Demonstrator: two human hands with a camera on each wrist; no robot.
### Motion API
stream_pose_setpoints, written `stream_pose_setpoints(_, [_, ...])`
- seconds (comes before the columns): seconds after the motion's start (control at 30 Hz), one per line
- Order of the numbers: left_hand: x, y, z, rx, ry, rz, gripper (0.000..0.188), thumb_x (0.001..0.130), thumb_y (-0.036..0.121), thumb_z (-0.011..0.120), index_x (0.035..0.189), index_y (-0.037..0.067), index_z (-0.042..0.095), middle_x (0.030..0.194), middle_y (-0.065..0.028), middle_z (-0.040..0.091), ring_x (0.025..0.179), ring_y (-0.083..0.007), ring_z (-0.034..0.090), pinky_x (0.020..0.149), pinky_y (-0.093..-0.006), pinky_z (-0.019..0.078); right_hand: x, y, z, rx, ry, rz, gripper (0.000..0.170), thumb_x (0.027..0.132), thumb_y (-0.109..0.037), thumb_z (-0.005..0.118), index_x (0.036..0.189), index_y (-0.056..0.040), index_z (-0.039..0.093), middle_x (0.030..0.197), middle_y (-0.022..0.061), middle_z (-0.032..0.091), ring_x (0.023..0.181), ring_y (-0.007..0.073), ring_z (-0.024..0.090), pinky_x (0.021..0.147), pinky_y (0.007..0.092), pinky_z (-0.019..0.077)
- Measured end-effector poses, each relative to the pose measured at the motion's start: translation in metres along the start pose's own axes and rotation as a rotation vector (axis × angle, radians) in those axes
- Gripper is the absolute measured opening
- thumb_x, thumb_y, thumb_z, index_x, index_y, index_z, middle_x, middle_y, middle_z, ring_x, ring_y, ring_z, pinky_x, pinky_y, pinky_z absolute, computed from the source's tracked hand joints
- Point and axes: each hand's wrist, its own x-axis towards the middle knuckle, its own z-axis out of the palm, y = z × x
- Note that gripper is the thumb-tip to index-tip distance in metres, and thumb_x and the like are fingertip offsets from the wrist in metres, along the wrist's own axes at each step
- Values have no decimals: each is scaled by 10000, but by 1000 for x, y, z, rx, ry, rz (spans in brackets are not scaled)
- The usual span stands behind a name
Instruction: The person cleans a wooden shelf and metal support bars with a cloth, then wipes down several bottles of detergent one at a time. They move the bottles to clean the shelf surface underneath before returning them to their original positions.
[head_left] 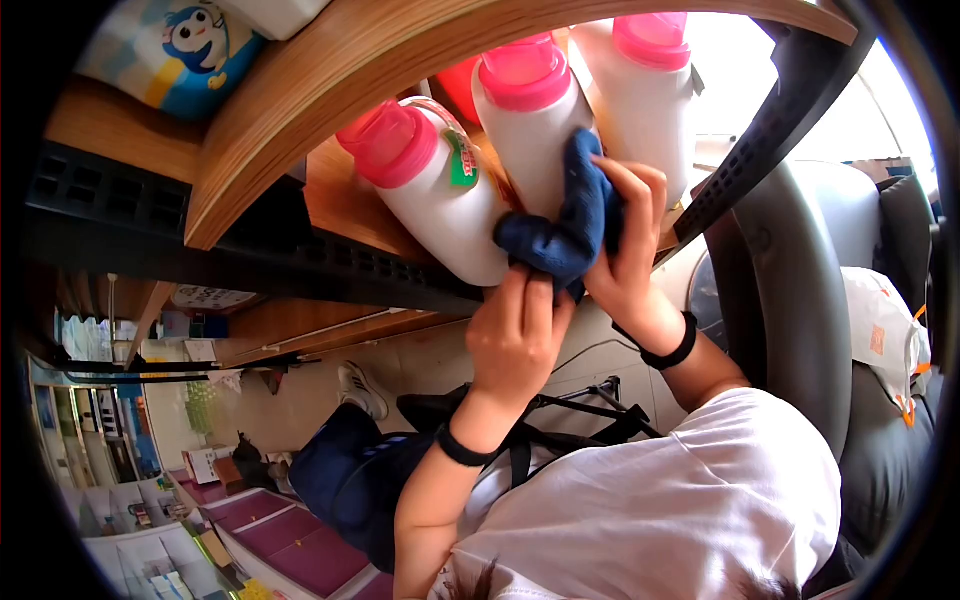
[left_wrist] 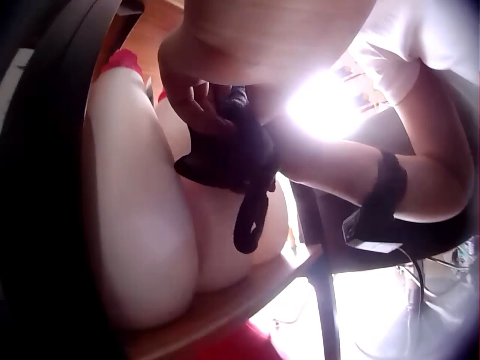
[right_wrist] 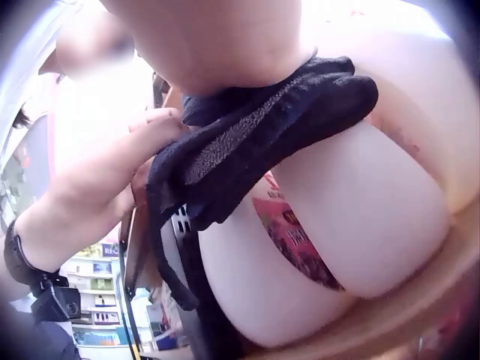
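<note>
A dark blue cloth (head_left: 558, 240) is bunched between both hands, in front of the white bottles. My left hand (head_left: 520, 325) pinches its lower edge with curled fingers. Higher up, my right hand (head_left: 632, 225) grips the cloth's other side, index finger bent over it. In the right wrist view the cloth (right_wrist: 255, 135) spreads across two bottles, and a thin strip dangles at its left end. A narrow loop of the cloth (left_wrist: 251, 221) hangs down in the left wrist view. Behind it stand a middle bottle (head_left: 535, 150) and a left bottle (head_left: 435, 205), both with pink caps.
A third pink-capped bottle (head_left: 645, 110) stands at the right on the wooden shelf (head_left: 350, 195). A curved upper board (head_left: 390, 65) overhangs them, with a black metal bracket (head_left: 765, 120) on the right. A dark chair (head_left: 800, 290) stands beside the person.
</note>
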Motion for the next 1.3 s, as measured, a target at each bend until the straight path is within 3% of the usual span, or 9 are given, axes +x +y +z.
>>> stream_pose_setpoints(0.1, [15,-6,-14,8,131,-9,332,805,107,771,1104,37,645,1068,-137,656,734,-290,677,616,-361,562,24,-6,16,-66,33,-138,592,699,34,587,1282,-39,658,1098,160,589,951,345,551,873,418,459])
stream_pose_setpoints(0.27, [8,-21,-6,49,-23,-96,331,833,152,752,1108,31,614,1016,-135,627,657,-284,654,552,-368,540,14,-2,29,-242,40,-188,494,682,-62,618,1149,-164,745,1057,25,607,880,234,544,789,367,405])
stream_pose_setpoints(0.4, [-5,-18,6,12,-48,-146,423,840,173,773,1188,-2,607,1099,-197,654,688,-340,681,588,-406,565,4,-2,29,-280,14,-194,472,689,-76,615,1130,-183,748,1032,0,606,876,209,534,810,357,386])
stream_pose_setpoints(0.7, [-21,-14,8,29,-119,-126,438,834,186,776,1201,0,626,1108,-206,663,725,-347,701,600,-402,576,-19,7,24,-226,-48,-222,416,672,-102,627,1059,-163,766,973,7,600,834,219,528,783,367,379])
stream_pose_setpoints(0.87, [7,-4,-23,62,64,62,266,809,141,774,1028,44,659,1009,-110,631,728,-229,671,575,-327,543,10,-14,6,53,105,-113,437,644,115,582,1040,19,738,946,146,538,820,265,571,721,329,495])
stream_pose_setpoints(1.0, [37,-3,-31,93,92,16,277,780,88,766,1016,52,625,955,-125,616,675,-312,651,566,-387,534,38,-6,26,-40,121,-92,520,663,52,633,1149,-106,733,1106,102,617,914,321,576,858,413,470])
stream_pose_setpoints(1.1, [42,-20,-16,69,40,-11,282,796,96,751,1035,44,610,977,-143,609,668,-325,646,564,-393,534,37,-2,31,-212,111,-169,499,655,25,637,1125,-110,736,1092,109,617,926,312,582,855,403,468])
stream_pose_setpoints(1.13, [43,-22,-13,97,64,27,236,822,111,733,1000,57,587,925,-113,561,645,-257,629,538,-354,524,38,2,30,-204,107,-173,498,644,19,633,1112,-115,735,1090,113,616,937,310,582,856,397,467])
stream_pose_setpoints(1.3, [35,-18,-11,107,24,27,234,819,120,734,983,52,583,891,-109,546,634,-256,622,539,-355,525,33,6,22,-150,71,-169,485,641,26,620,1098,-96,726,1085,118,610,942,318,582,863,396,467])
